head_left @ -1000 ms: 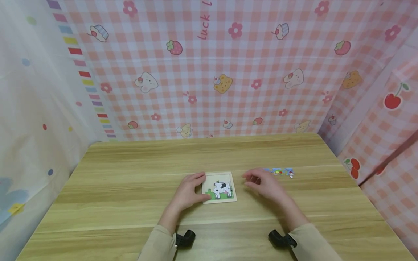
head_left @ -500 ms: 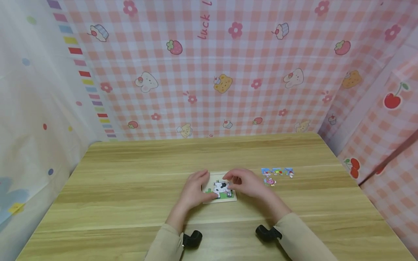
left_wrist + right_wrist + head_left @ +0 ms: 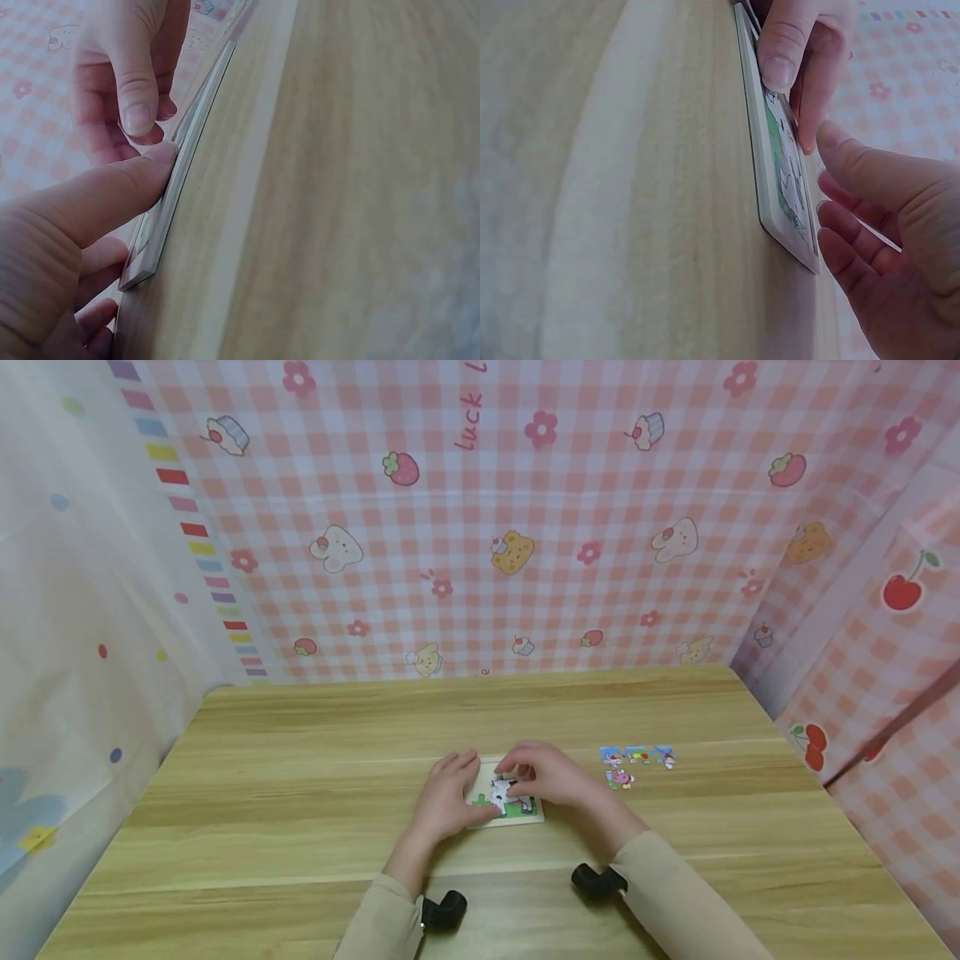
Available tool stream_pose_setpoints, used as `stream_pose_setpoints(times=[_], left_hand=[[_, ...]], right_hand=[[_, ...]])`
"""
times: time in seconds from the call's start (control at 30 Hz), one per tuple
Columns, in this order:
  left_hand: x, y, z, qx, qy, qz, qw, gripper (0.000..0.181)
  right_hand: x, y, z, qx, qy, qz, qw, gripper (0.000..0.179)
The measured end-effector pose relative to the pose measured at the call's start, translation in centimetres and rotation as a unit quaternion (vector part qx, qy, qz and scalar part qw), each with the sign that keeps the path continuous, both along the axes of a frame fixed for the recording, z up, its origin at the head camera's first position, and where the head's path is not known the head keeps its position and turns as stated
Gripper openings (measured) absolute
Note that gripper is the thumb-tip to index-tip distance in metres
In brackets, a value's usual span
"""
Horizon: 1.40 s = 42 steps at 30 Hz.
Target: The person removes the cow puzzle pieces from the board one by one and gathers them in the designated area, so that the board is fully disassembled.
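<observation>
A small square wooden puzzle board (image 3: 536,817) with a black-and-white cow on green grass lies on the table. My left hand (image 3: 441,797) holds its left side, the thumb resting over the near part of the picture and the fingers along the far left edge. My right hand (image 3: 553,775) is over the board's right part, fingers loosely bent above the cow (image 3: 498,795). In the right wrist view, no object shows between the right thumb (image 3: 855,161) and fingers. Part of the cow picture is hidden behind the hands.
To the right of the board, several small colourful puzzle pieces (image 3: 640,755) lie in a row, with a pinkish piece (image 3: 621,779) just in front. The wooden table (image 3: 300,727) ends at a pink checked cloth (image 3: 480,610) behind and at the sides.
My right hand has come leftward from beside the board to over the cow, uncovering the pieces on the right. My left hand has shifted slightly right, its thumb further over the picture.
</observation>
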State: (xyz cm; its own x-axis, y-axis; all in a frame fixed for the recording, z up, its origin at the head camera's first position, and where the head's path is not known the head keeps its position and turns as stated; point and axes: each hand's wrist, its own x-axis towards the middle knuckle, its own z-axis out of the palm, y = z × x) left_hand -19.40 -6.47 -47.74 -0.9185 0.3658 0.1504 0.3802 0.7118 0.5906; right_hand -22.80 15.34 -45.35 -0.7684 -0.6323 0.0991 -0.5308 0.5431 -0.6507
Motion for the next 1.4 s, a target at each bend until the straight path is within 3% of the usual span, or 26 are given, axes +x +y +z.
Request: stream_pose_setpoints(times=[0.57, 1.4], left_hand=[[-0.1, -0.3, 0.1, -0.003, -0.005, -0.013, 0.9999, 0.085], [-0.1, -0.3, -0.1, 0.003, -0.009, -0.01, 0.9999, 0.084]], right_hand=[[-0.6, -1.1, -0.6, 0.034, 0.028, 0.029, 0.9986, 0.026], [0.3, -1.8, -0.3, 0.056, 0.018, -0.014, 0.9981, 0.027]])
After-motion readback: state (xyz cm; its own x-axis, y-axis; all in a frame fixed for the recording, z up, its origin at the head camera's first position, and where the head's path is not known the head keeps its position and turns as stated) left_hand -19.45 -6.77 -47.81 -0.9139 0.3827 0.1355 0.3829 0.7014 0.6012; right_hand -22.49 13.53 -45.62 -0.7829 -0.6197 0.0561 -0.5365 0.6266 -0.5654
